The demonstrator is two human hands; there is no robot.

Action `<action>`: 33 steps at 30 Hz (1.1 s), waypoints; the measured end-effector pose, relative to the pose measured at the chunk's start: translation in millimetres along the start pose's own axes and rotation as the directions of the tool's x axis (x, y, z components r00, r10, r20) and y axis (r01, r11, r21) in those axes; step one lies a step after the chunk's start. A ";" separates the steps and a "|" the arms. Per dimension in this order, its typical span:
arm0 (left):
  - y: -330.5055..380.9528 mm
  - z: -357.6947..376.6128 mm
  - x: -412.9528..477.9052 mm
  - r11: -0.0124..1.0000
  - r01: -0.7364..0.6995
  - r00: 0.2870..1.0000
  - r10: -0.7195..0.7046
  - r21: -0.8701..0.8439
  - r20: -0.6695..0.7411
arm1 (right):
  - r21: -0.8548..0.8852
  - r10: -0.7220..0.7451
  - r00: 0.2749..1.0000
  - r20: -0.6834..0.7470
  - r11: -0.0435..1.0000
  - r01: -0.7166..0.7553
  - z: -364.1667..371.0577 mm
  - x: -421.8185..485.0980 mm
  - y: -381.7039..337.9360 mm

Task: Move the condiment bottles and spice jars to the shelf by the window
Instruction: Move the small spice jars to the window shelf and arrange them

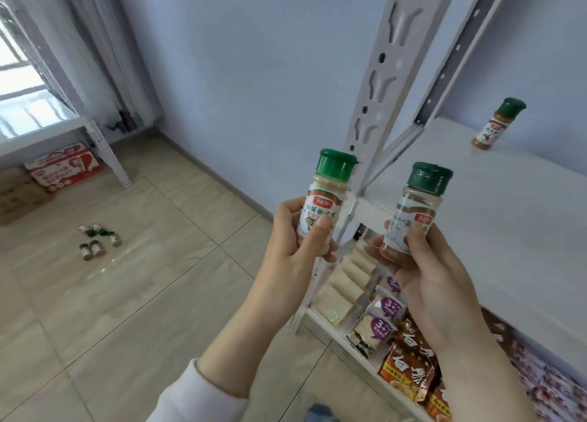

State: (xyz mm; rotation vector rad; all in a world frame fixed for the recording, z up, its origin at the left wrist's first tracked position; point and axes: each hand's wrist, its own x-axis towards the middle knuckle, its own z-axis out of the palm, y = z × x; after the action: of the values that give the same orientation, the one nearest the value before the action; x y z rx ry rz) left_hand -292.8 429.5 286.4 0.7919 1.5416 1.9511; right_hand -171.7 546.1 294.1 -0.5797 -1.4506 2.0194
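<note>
Presently, left hand (pixel 295 247): I am gripping a clear plastic spice jar of pale powder with a green cap (pixel 327 199), thumb pressing across its label, fingers wrapping behind; the jar is pointing cap up, leaning a little to the right.
Right hand (pixel 435 275): I am holding a second clear plastic spice jar of brown powder with a green cap (pixel 413 212), thumb lying on the label, fingers cupping its base; it is leaning the same way.
Both jars: they are hanging in the air, near each other without touching, in front of the corner of the white metal rack (pixel 390 72).
Third green-capped spice jar of brown powder (pixel 498 124): it is standing alone, upright, on the white upper shelf board (pixel 508 215), well apart from my hands.
Lower shelf: purple-and-silver snack packets (pixel 381 323) and orange noodle packets (pixel 409 367) are lying in rows below my right hand.
Floor: a cluster of small green-capped jars (pixel 97 240) is sitting on the beige floor tiles (pixel 158 294), far to my left.
Window side: a red and white carton (pixel 65 169) is sitting beside a white perforated shelf leg (pixel 108 158), near the bright window (pixel 19 81) and grey curtain (pixel 95 50).
</note>
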 end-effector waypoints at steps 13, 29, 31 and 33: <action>3.2 -232.4 -36.5 0.983 0.107 0.934 -0.151 -0.149 -0.323 | 0.072 0.330 0.909 0.255 0.931 -0.358 222.3 36.4 115.8; 19.1 -437.3 81.8 0.989 0.021 0.804 -0.103 -0.144 -0.585 | -0.058 0.391 0.709 0.587 0.894 -0.445 428.9 218.0 186.4; 21.2 -459.8 100.8 0.988 0.002 0.796 -0.095 -0.155 -0.598 | -0.078 0.396 0.685 0.612 0.891 -0.446 455.2 242.7 192.3; 23.5 -481.2 116.4 0.984 -0.022 0.785 -0.092 -0.176 -0.612 | -0.099 0.402 0.668 0.627 0.891 -0.443 480.9 263.8 199.7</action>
State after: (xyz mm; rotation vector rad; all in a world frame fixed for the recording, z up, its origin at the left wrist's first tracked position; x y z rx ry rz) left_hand -721.7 185.9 237.6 0.0176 1.6700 2.4217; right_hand -716.6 341.0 252.0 -0.2036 -1.7290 2.8203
